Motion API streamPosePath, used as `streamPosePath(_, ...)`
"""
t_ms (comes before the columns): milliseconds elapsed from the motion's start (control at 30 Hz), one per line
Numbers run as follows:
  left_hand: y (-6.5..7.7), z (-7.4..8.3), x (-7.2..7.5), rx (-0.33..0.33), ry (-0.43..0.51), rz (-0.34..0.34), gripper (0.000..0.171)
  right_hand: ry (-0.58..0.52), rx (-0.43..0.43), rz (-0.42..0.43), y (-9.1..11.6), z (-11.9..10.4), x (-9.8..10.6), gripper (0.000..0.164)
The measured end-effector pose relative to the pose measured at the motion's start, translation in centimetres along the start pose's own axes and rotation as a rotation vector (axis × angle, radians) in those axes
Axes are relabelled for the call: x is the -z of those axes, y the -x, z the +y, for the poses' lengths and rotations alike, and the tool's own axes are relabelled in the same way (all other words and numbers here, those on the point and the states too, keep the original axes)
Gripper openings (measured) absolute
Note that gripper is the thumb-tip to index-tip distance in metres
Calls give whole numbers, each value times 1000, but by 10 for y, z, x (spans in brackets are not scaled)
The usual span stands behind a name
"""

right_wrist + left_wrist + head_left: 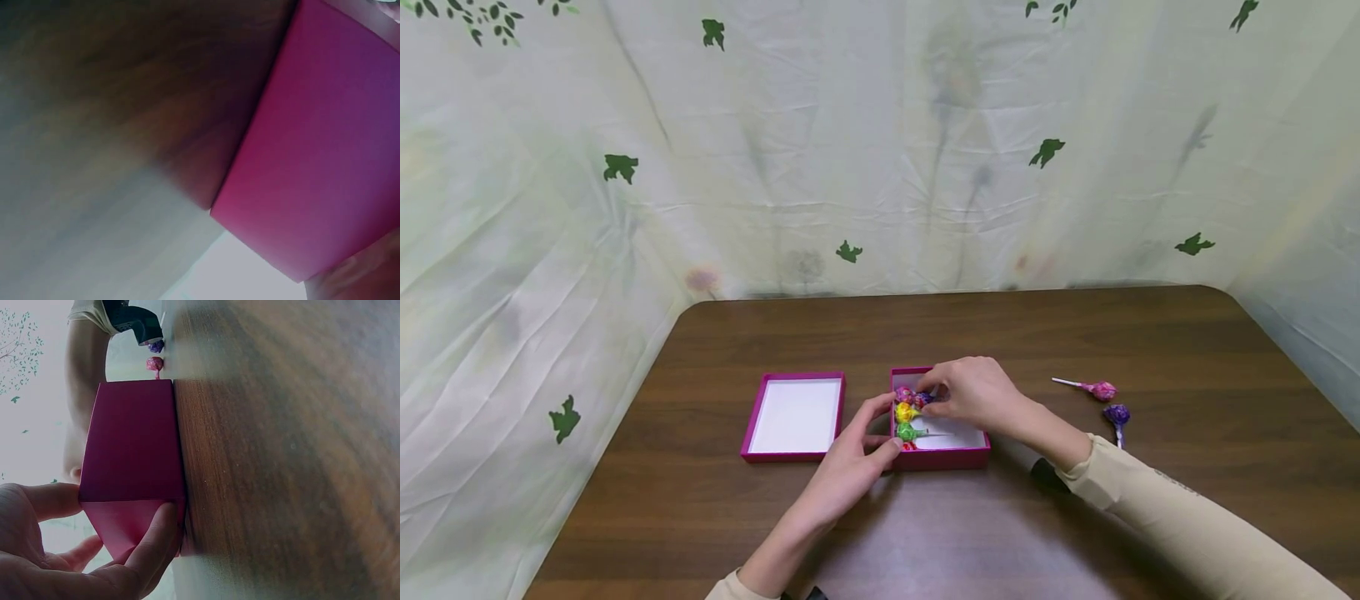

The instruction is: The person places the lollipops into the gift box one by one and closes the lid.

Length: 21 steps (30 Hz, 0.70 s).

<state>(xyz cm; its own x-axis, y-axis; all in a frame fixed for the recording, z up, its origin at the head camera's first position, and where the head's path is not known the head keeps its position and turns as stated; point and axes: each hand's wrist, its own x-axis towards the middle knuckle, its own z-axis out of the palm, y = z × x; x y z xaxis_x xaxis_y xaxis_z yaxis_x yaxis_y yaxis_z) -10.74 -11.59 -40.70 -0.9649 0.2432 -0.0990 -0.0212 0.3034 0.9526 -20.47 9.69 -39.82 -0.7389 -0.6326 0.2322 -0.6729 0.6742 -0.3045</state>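
Observation:
A magenta box (943, 459) with a white inside stands on the table. Along its left side lie wrapped lollipops: a pink one (903, 394), a yellow one (905, 412), a green one (909, 432) and a red one (910, 446), partly covered. My left hand (853, 454) holds the box at its left wall, thumb at the front corner; the left wrist view shows fingers against that wall (156, 531). Reaching in over the right side, my right hand (977, 392) pinches a dark blue-purple lollipop (922, 400) beside the pink one. Its fingertips partly hide it.
Left of the box lies a matching lid (797, 417), white inside facing up. On the table to the right are a pink lollipop (1102, 391) and a purple lollipop (1117, 414), the latter close to my right sleeve (1157, 496). A patterned curtain (880, 167) hangs behind the table.

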Motion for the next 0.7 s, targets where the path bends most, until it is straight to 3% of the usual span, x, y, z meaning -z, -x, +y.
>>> streamPosePath(333, 0, -1, 0, 13, -8, 2, 53, 29, -27, 21, 0, -4, -1, 27)
streamPosePath(700, -1, 0, 0, 18, -6, 2, 53, 15, 0, 15, -1, -2, -1, 27)
